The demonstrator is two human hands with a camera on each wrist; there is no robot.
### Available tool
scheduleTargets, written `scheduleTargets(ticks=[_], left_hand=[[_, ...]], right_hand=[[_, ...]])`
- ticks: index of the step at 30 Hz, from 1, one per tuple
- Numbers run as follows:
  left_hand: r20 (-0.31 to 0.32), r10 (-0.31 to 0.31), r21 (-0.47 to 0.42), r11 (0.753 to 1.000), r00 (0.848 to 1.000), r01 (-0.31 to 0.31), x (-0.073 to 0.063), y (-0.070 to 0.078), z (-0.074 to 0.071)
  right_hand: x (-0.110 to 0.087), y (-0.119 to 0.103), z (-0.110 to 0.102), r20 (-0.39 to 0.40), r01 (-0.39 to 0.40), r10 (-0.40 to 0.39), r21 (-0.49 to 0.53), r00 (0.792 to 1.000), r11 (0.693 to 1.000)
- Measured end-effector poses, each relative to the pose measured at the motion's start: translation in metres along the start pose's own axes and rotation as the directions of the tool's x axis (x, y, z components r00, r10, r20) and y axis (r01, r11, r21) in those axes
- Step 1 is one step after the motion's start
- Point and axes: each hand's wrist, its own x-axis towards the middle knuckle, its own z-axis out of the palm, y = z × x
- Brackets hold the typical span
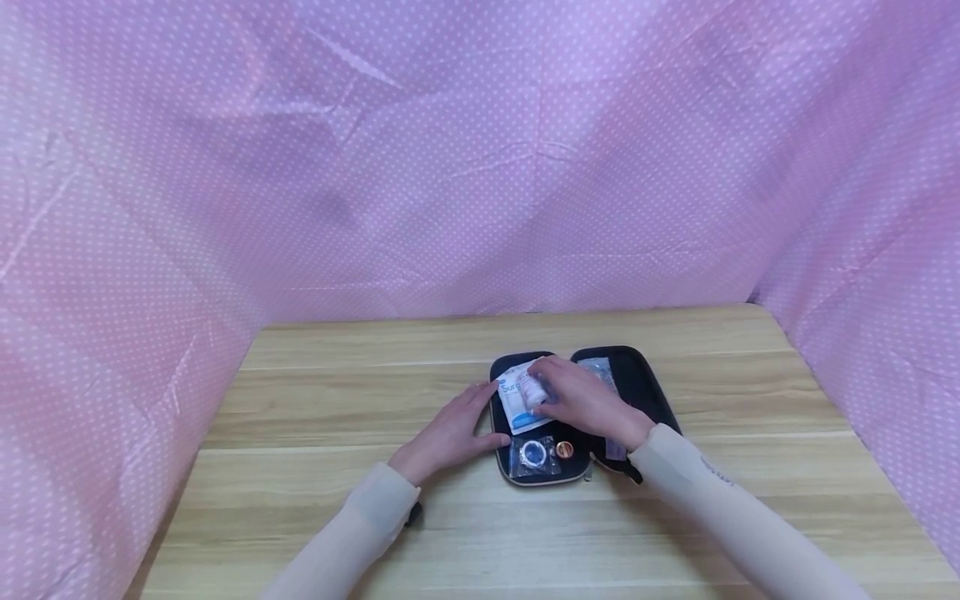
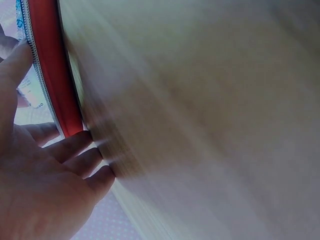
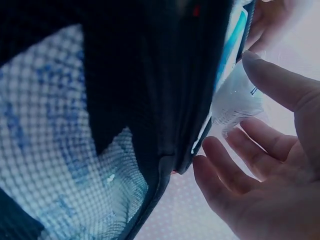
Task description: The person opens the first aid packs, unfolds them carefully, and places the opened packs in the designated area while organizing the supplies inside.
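A zip case (image 1: pixel 542 481) lies open on the table, black inside; its red outer side (image 2: pixel 56 65) shows in the left wrist view. My right hand (image 1: pixel 587 398) holds a small white roll in clear wrap (image 1: pixel 532 390) between thumb and fingers, over the case's left half. The wrap (image 3: pixel 237 97) also shows in the right wrist view. Under it lies a white and blue packet (image 1: pixel 517 419) printed "Surg". My left hand (image 1: pixel 447 432) rests against the case's left edge, fingers extended, with several fingertips on the tabletop in the left wrist view.
Near the case's front lie a bagged round item with a white rim (image 1: pixel 533 453) and a small orange-brown disc (image 1: pixel 564 450). Packets (image 3: pixel 45 125) sit behind mesh in the right half. Pink dotted cloth (image 1: pixel 480 167) encloses the wooden table (image 1: pixel 337 375).
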Motion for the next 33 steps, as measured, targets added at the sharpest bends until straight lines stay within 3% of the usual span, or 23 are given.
scheduleTargets(ticks=[7, 13, 19, 33], left_hand=[[0.004, -0.008, 0.002, 1.000, 1.000, 0.008, -0.001, 0.001, 0.001], [-0.005, 0.009, -0.001, 1.000, 1.000, -0.009, -0.001, 0.001, 0.003], [-0.006, -0.010, -0.008, 1.000, 1.000, 0.010, -0.002, 0.000, 0.003], [0.000, -0.022, -0.001, 1.000, 1.000, 0.022, 0.000, 0.000, 0.004]], right_hand=[[-0.012, 0.002, 0.000, -0.008, 0.015, -0.015, -0.004, 1.000, 1.000], [-0.041, 0.003, -0.003, -0.049, -0.040, 0.044, 0.063, 0.998, 0.997], [-0.065, 0.004, 0.005, -0.114, -0.034, 0.047, 0.110, 0.992, 0.993], [-0.080, 0.007, 0.027, -0.086, 0.054, -0.056, -0.027, 0.995, 0.998]])
